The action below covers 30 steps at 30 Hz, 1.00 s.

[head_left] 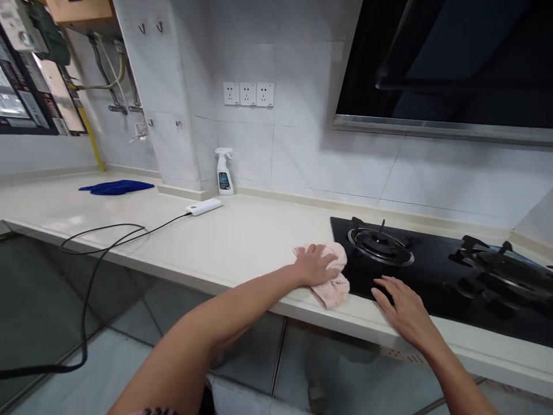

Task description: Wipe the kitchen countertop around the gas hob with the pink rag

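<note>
My left hand (317, 266) presses down on a pale pink cloth (333, 291), its fingers wrapped over the folds. The cloth lies bunched at the left edge of the black gas stove (432, 288), partly on the cream countertop (254, 236). Some of the cloth is hidden under my palm. My right hand (400, 305) rests at the stove's front edge with its fingers apart and nothing held. Behind it stands the left burner (382, 245).
A white spray bottle (224, 173) stands by the wall. A white power bank (204, 207) trails a black cable (125, 237) over the counter's front edge. A blue cloth (117, 187) lies at the far left. The range hood (449, 69) overhangs the stove.
</note>
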Each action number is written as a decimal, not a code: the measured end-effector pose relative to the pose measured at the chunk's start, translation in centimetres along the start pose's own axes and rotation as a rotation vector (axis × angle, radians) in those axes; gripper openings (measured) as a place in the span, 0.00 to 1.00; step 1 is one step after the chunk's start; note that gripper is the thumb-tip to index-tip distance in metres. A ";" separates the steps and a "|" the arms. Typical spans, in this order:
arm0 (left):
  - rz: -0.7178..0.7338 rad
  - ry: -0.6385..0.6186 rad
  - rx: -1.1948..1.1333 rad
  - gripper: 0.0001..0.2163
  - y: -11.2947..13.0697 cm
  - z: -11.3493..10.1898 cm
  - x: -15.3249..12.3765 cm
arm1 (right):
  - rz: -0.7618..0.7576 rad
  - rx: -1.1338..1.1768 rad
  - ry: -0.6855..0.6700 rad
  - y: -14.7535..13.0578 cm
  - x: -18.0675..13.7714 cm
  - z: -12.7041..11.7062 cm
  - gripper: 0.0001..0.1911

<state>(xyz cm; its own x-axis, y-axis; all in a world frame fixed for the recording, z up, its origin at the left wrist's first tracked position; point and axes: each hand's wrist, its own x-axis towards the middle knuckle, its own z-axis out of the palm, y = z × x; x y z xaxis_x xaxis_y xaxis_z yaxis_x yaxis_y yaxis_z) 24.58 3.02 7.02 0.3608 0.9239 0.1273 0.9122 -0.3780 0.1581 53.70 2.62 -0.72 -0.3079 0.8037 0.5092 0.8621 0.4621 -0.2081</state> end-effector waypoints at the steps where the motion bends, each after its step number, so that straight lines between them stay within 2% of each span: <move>1: 0.025 0.006 0.008 0.29 0.5 0.1 -1.4 | -0.001 -0.011 0.002 0.0 0.0 0.1 0.31; 7: 0.262 0.147 0.069 0.27 2.8 0.6 -9.3 | -0.024 -0.017 0.011 0.9 -0.2 0.9 0.33; 9: 0.353 0.179 0.075 0.24 2.5 0.5 -11.1 | -0.016 -0.008 0.012 1.4 -0.3 1.2 0.34; 11: 0.377 0.165 0.048 0.23 1.5 0.1 -11.8 | -0.008 0.001 0.009 1.7 -0.4 1.5 0.34; 13: 0.309 0.113 0.002 0.22 0.2 -0.6 -11.4 | -0.013 0.006 0.005 1.8 -0.4 1.6 0.35; 15: 0.186 0.046 -0.033 0.23 -0.7 -1.1 -9.6 | -0.024 0.009 0.005 1.7 -0.3 1.5 0.36; 19: -0.001 -0.062 -0.054 0.28 -1.0 -1.3 -4.0 | 0.010 0.034 -0.016 1.6 -0.1 0.9 0.37; 22: -0.093 -0.064 -0.053 0.30 -1.7 -0.9 -0.5 | 0.062 0.088 -0.054 1.8 0.0 0.5 0.36; 24: -0.169 -0.040 -0.039 0.30 -3.6 -0.9 0.5 | 0.097 0.132 -0.076 2.1 0.1 0.2 0.36; 26: -0.270 -0.002 -0.019 0.29 -6.8 -1.4 0.2 | 0.122 0.161 -0.085 2.4 0.1 0.2 0.37; 30: -0.548 0.074 0.023 0.29 -15.7 -3.8 -3.9 | 0.120 0.172 -0.086 3.1 0.2 0.5 0.39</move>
<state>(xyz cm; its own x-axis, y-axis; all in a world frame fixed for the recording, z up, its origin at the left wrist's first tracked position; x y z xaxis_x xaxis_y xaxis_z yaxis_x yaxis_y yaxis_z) 8.06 5.10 7.76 -0.1815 0.9782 0.1009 0.9669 0.1588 0.1996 56.09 4.36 -1.66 -0.2469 0.8822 0.4009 0.8154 0.4127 -0.4061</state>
